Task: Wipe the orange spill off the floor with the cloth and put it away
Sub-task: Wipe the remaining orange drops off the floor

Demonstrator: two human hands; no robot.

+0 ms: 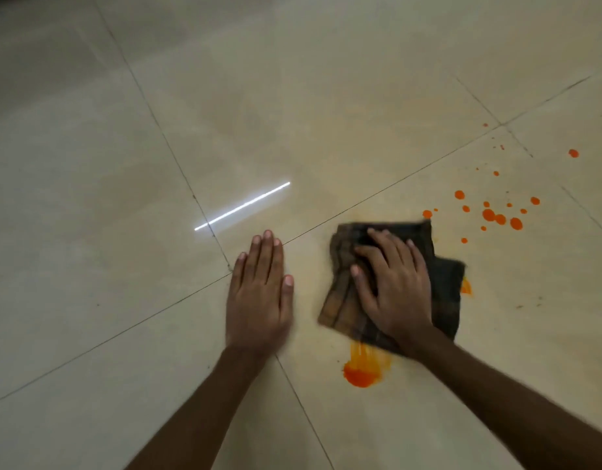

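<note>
A dark brown checked cloth [340,300], folded, lies flat on the beige tiled floor [123,164]. My right hand [391,283] presses down on it with fingers spread. An orange puddle [362,373] with a smeared streak sits just below the cloth's near edge. A small orange smear [465,287] shows at the cloth's right edge. Several orange drops [494,216] are scattered to the upper right. My left hand [258,293] rests flat on the bare floor left of the cloth, holding nothing.
Dark grout lines [177,164] cross the tiles. A bright white light reflection [242,206] streaks the floor above my left hand. More orange specks [573,153] reach toward the right edge of view.
</note>
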